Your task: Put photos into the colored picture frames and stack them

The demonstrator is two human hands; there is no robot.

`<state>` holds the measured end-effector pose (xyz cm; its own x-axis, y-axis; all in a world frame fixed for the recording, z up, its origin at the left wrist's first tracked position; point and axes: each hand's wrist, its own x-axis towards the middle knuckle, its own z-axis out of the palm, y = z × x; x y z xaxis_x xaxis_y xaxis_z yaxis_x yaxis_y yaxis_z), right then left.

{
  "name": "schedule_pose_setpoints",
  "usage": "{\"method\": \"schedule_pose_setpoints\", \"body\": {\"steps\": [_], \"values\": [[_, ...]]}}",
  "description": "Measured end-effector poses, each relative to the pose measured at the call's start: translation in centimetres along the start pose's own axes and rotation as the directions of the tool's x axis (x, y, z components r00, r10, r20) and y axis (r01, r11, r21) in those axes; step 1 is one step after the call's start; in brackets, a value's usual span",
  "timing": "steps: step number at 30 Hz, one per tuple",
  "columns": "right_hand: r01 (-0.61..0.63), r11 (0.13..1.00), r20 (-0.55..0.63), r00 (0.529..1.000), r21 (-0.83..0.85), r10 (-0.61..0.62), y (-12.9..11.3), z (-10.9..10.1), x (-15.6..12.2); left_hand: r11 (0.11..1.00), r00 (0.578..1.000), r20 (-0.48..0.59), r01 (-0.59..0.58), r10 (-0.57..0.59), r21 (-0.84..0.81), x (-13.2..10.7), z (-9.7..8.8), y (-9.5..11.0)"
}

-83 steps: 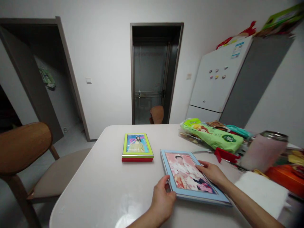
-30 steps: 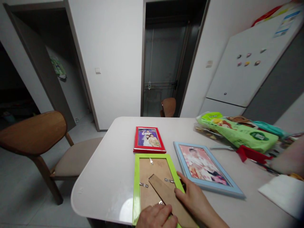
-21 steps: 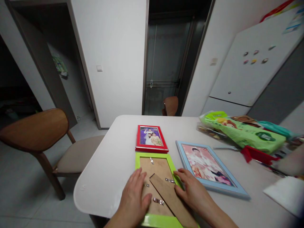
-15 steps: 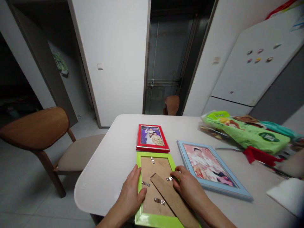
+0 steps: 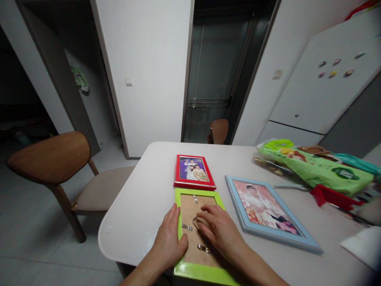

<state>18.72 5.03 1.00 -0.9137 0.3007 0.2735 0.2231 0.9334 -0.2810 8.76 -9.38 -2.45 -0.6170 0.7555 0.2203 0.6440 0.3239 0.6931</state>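
A green picture frame (image 5: 178, 230) lies face down at the near table edge, its brown backing board and metal clips showing. My left hand (image 5: 169, 240) rests on its left rim with the fingers laid flat. Spread over the middle of the backing board, my right hand (image 5: 216, 228) covers the top of the brown stand flap. A red picture frame (image 5: 193, 171) lies face up just beyond the green one. To the right lies a larger blue picture frame (image 5: 268, 212), face up.
The white table (image 5: 139, 206) has a rounded near-left corner. A wooden chair (image 5: 59, 167) stands to its left. Green snack packets (image 5: 312, 167) and red items crowd the table's right side. A fridge (image 5: 321, 87) and an open doorway are behind.
The green frame came off the red one and now lies face down near me. My left hand moved to its left rim; my right hand slid from its right edge onto the backing.
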Motion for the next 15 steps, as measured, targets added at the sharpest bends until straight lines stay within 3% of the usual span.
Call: {"method": "schedule_pose_setpoints", "body": {"steps": [3, 6, 11, 15], "values": [[0.062, 0.995, 0.088, 0.994, 0.078, -0.069, -2.5, 1.0, 1.0, 1.0, 1.0, -0.009, -0.014, 0.014, 0.013, 0.1, 0.3, -0.2], [0.047, 0.995, 0.087, 0.995, 0.086, -0.055, -3.4, 2.1, 1.8, 0.999, 0.998, -0.039, -0.043, 0.042, -0.032, 0.1, 0.6, -0.6], [-0.007, 0.994, 0.018, 1.0, 0.112, 0.005, -2.9, 3.1, 2.2, 0.995, 0.997, -0.068, -0.03, 0.024, -0.096, 0.1, 0.8, -0.7], [-0.04, 0.993, -0.02, 0.999, 0.108, 0.043, -0.8, 2.7, 3.2, 0.998, 0.998, -0.055, -0.002, -0.002, -0.064, 0.2, 0.7, -0.4]]}}
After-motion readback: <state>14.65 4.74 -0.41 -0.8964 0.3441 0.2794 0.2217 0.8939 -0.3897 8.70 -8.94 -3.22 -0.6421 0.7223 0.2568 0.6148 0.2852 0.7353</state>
